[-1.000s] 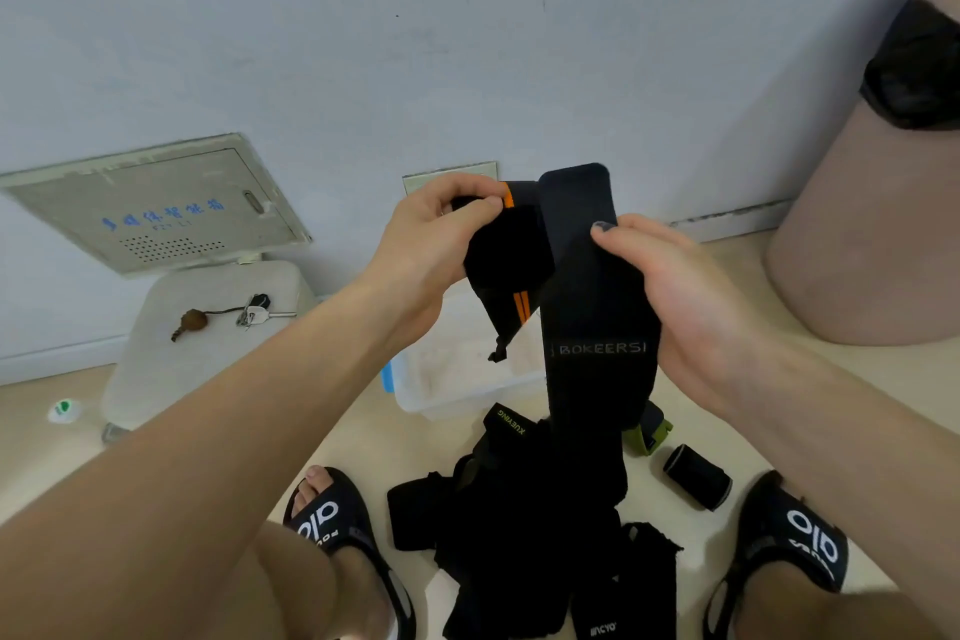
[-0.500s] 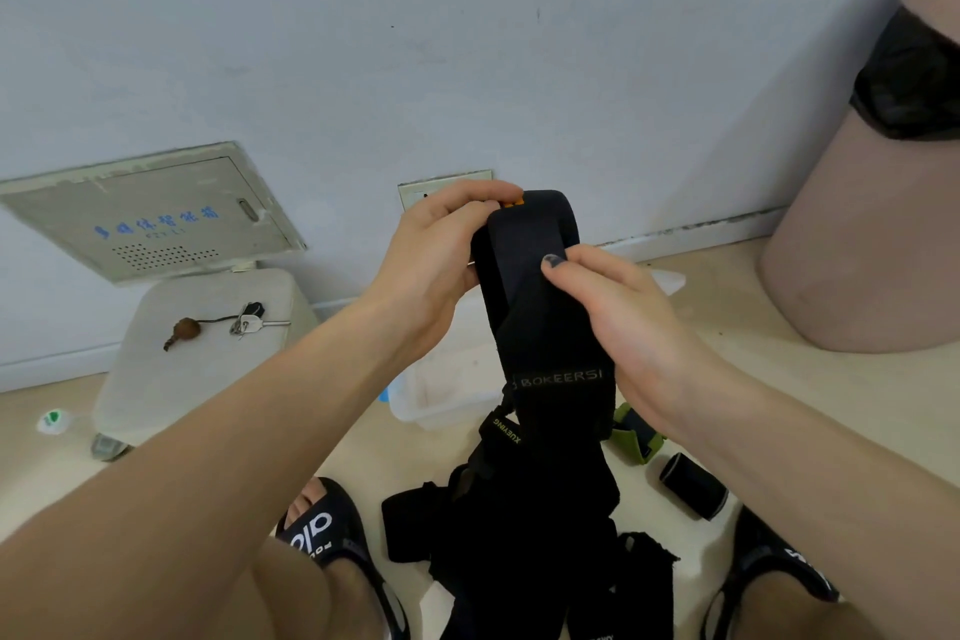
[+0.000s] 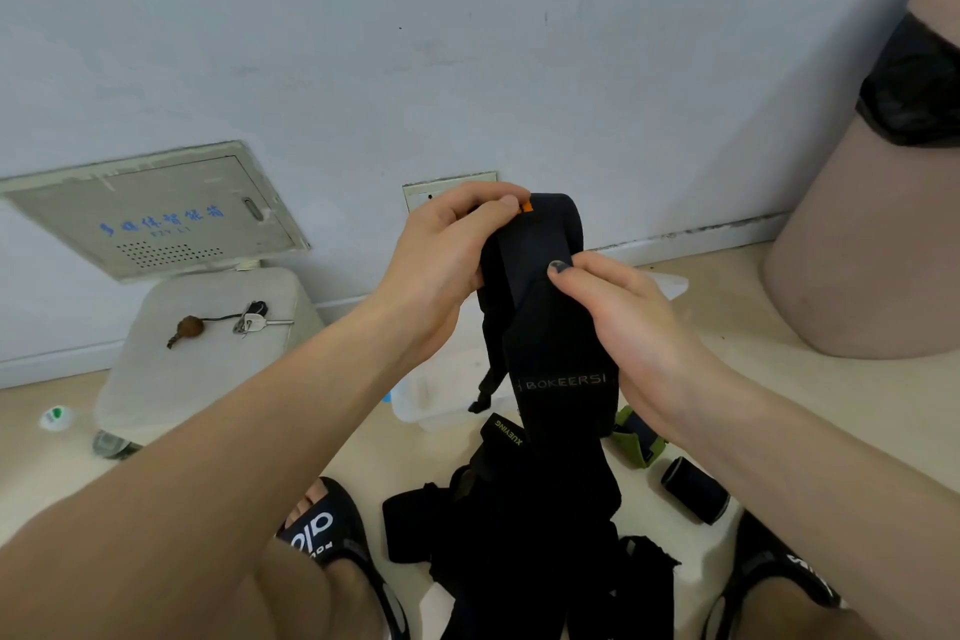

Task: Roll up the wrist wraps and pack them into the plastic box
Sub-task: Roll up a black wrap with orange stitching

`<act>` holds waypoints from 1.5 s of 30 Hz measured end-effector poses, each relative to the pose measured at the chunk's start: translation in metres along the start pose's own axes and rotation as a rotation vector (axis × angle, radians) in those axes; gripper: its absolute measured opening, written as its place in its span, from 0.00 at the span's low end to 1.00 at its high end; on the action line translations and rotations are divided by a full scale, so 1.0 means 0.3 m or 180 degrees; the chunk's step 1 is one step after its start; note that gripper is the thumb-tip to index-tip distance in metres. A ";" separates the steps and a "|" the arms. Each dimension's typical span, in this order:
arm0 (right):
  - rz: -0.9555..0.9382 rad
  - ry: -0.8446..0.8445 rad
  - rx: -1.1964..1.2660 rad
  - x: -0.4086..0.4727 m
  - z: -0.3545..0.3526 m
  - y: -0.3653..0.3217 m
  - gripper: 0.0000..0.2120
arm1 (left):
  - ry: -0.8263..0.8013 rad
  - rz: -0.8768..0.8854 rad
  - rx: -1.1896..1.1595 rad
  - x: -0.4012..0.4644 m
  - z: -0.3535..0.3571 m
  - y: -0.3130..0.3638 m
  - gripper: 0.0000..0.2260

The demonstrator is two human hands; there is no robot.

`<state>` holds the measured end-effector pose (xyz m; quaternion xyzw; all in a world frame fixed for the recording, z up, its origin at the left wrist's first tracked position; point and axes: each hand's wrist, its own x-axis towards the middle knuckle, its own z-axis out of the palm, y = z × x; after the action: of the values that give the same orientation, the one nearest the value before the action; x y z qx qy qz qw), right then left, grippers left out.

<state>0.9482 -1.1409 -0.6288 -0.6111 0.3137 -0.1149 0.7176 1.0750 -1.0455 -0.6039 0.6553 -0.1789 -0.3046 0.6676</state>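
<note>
I hold a black wrist wrap (image 3: 550,327) marked BOKEERSI up in front of me, its top end folded over with an orange stripe showing. My left hand (image 3: 441,265) pinches that folded top from the left. My right hand (image 3: 618,322) grips the strap from the right, thumb on its front. The strap's long tail hangs down to a pile of black wraps (image 3: 519,525) on the floor. A clear plastic box (image 3: 431,400) stands on the floor behind the strap, partly hidden. A rolled black wrap (image 3: 693,490) lies to the right.
A green-and-black item (image 3: 636,437) lies by the box. A white stool (image 3: 208,348) with keys (image 3: 254,320) stands at the left under a wall panel (image 3: 156,213). A beige bin (image 3: 872,244) with a black liner is at the right. My sandalled feet (image 3: 332,541) flank the pile.
The wrap's top end has been folded down tighter over the orange-striped part, and both hands have closed in around it. The view has shifted slightly.
</note>
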 end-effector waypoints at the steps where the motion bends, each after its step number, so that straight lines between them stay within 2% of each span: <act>1: -0.0002 0.0000 -0.0015 0.000 -0.001 0.001 0.13 | 0.0004 0.0002 0.0008 0.000 -0.001 -0.001 0.08; 17: 0.0030 0.0037 -0.0369 0.014 -0.017 0.017 0.16 | 0.0099 0.0063 0.0103 0.008 0.004 -0.011 0.06; 22: -0.0044 -0.0001 -0.0425 0.016 -0.024 0.017 0.16 | -0.0001 0.0072 0.0115 0.017 0.006 -0.021 0.13; 27: -0.0200 0.0061 -0.0795 0.027 -0.036 0.016 0.19 | 0.0023 0.0029 0.0027 0.029 0.007 -0.011 0.14; 33: -0.0268 0.0237 -0.1218 0.041 -0.045 0.017 0.11 | 0.0102 -0.0025 -0.0122 0.053 0.008 0.012 0.12; 35: -0.0250 0.0252 -0.1356 0.049 -0.056 0.016 0.18 | 0.0095 -0.0045 -0.0189 0.061 0.010 0.019 0.12; 37: -0.0261 0.0128 -0.1553 0.060 -0.077 -0.004 0.33 | 0.0067 -0.0053 -0.0252 0.068 0.016 0.026 0.11; 38: -0.0293 0.0023 -0.1606 0.063 -0.088 -0.019 0.37 | 0.0052 -0.0057 -0.0289 0.072 0.019 0.029 0.11; 39: -0.0363 -0.0098 -0.1602 0.066 -0.097 -0.035 0.36 | 0.0036 -0.0062 -0.0323 0.076 0.023 0.031 0.11; 42: -0.0473 -0.0320 -0.1416 0.083 -0.116 -0.055 0.14 | 0.0036 -0.0055 -0.0422 0.092 0.032 0.030 0.12; 43: -0.0468 -0.0331 -0.1271 0.088 -0.118 -0.055 0.09 | 0.0047 -0.0038 -0.0465 0.096 0.034 0.029 0.12; 45: -0.0486 -0.0302 -0.0964 0.092 -0.108 -0.056 0.06 | 0.0046 -0.0013 -0.0549 0.102 0.038 0.027 0.13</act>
<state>0.9542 -1.1859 -0.6233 -0.7390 0.2459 -0.0915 0.6206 1.0920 -1.0741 -0.6000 0.5980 -0.1458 -0.3156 0.7222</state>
